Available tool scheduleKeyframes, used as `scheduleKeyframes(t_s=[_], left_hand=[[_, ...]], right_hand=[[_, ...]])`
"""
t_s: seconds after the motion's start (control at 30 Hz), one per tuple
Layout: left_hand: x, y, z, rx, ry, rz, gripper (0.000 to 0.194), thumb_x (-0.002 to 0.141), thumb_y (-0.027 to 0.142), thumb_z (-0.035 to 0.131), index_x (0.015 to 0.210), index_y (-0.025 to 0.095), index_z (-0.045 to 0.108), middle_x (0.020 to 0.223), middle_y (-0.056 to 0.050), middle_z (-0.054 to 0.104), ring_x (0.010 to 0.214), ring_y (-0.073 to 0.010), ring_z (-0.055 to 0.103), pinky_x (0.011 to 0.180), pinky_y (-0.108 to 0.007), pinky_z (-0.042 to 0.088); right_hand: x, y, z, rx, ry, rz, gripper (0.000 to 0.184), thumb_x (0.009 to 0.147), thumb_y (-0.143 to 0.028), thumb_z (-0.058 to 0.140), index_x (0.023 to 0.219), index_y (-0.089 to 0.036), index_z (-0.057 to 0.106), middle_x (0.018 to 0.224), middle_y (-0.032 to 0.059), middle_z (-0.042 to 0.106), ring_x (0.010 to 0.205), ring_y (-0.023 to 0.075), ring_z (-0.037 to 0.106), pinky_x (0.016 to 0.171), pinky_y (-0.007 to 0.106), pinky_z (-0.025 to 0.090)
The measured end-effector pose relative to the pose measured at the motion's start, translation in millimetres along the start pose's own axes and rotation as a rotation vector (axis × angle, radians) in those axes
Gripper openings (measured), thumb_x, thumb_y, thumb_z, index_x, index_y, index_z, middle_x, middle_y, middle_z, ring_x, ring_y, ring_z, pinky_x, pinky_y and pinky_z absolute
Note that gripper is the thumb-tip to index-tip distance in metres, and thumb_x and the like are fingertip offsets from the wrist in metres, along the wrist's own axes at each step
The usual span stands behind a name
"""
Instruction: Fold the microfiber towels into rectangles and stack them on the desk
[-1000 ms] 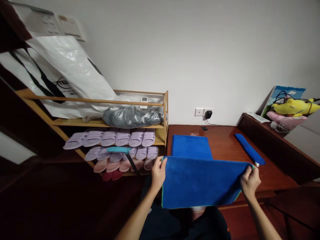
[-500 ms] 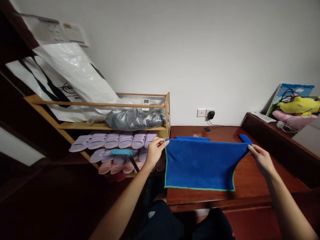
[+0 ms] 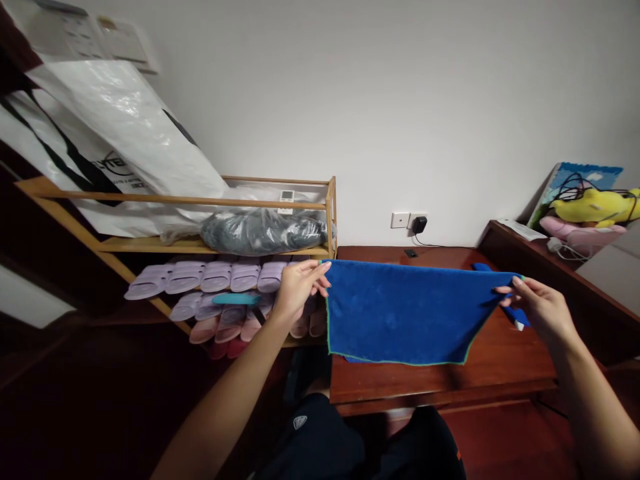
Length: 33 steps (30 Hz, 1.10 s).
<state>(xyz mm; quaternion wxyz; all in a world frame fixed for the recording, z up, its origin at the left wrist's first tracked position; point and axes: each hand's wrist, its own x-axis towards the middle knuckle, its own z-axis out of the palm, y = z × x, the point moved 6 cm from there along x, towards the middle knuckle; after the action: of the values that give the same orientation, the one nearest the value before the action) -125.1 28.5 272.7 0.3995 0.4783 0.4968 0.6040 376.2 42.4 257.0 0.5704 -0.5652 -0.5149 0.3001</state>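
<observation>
A blue cloth with green stitched edges hangs stretched between my two hands, over a reddish-brown wooden table. My left hand pinches its upper left corner between thumb and fingers. At the upper right corner, my right hand is closed on the cloth the same way. A second blue layer peeks out under the lower left edge. Partly behind the cloth and my right hand lies another blue item with a whitish tip; its kind I cannot make out.
Left of the table stands a wooden rack with several purple slippers, pink ones below, a plastic-wrapped grey bundle and a white bag. A black plug sits in the wall. On the right ledge rests a yellow plush toy.
The cloth and both hands have risen slightly, and my right hand has moved outward. The blue piece behind the cloth's upper edge is now hidden. My view has shifted a little.
</observation>
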Motion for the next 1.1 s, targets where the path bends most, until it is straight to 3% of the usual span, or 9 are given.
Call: scheduleKeyframes(t_s=[0.07,0.23,0.43,0.57,0.73,0.97,1.1], left_hand=[[8,-10,-0.5,-0.033,0.012,-0.053,0.034,0.064,0.044,0.075,0.071,0.014,0.06,0.052,-0.001,0.064,0.038,-0.0114,0.057,0.034,-0.017,0.029],[31,-45,4.9,-0.081,0.033,-0.165,0.036,0.064,0.042,0.077,0.075,0.013,0.059,0.068,-0.008,0.071,0.046,-0.015,0.064,0.036,-0.017,0.03],[56,-98,17.5,-0.137,0.079,-0.294,0.031,0.072,0.037,0.073,0.084,0.013,0.056,0.084,-0.014,0.072,0.064,-0.0203,0.07,0.042,-0.018,0.036],[70,-135,22.9,-0.16,0.139,-0.363,0.031,0.079,0.035,0.068,0.095,0.012,0.056,0.088,-0.013,0.071,0.072,-0.0187,0.069,0.051,-0.021,0.044],[86,-172,33.5,-0.155,0.163,-0.387,0.029,0.089,0.036,0.055,0.109,0.015,0.057,0.104,-0.005,0.063,0.086,-0.0162,0.062,0.074,-0.035,0.054],[106,-216,48.1,0.031,0.152,-0.347,0.033,0.088,0.036,0.056,0.116,0.017,0.054,0.117,-0.007,0.057,0.098,-0.0201,0.058,0.082,-0.042,0.051],[114,-237,51.1,0.201,0.126,-0.307,0.035,0.089,0.035,0.055,0.119,0.017,0.053,0.121,-0.008,0.056,0.104,-0.0217,0.057,0.088,-0.045,0.048]], right_hand=[[10,12,9,0.087,-0.079,0.076,0.04,0.068,-0.052,0.07,0.085,-0.016,0.066,0.081,0.0108,0.072,0.059,0.0178,0.064,0.047,0.026,0.046],[34,42,36,0.179,-0.076,0.125,0.041,0.063,-0.05,0.075,0.08,-0.013,0.065,0.082,0.0109,0.072,0.073,0.0199,0.068,0.064,0.029,0.053],[48,82,75,0.206,-0.024,0.161,0.045,0.056,-0.053,0.076,0.072,-0.014,0.062,0.078,0.012,0.072,0.071,0.0204,0.068,0.062,0.03,0.053],[55,106,95,0.192,-0.009,0.172,0.047,0.053,-0.055,0.075,0.072,-0.015,0.06,0.077,0.0132,0.072,0.075,0.025,0.069,0.06,0.031,0.053],[60,131,117,0.102,-0.069,0.195,0.053,0.059,-0.056,0.07,0.09,-0.014,0.064,0.099,0.0152,0.071,0.097,0.0293,0.065,0.067,0.034,0.053],[71,176,157,-0.07,-0.124,0.196,0.07,0.064,-0.061,0.059,0.117,-0.015,0.056,0.12,0.0161,0.063,0.111,0.0288,0.058,0.083,0.039,0.052],[75,200,182,-0.196,-0.163,0.165,0.077,0.068,-0.059,0.054,0.13,-0.015,0.044,0.134,0.0152,0.052,0.122,0.0254,0.049,0.097,0.038,0.044]])
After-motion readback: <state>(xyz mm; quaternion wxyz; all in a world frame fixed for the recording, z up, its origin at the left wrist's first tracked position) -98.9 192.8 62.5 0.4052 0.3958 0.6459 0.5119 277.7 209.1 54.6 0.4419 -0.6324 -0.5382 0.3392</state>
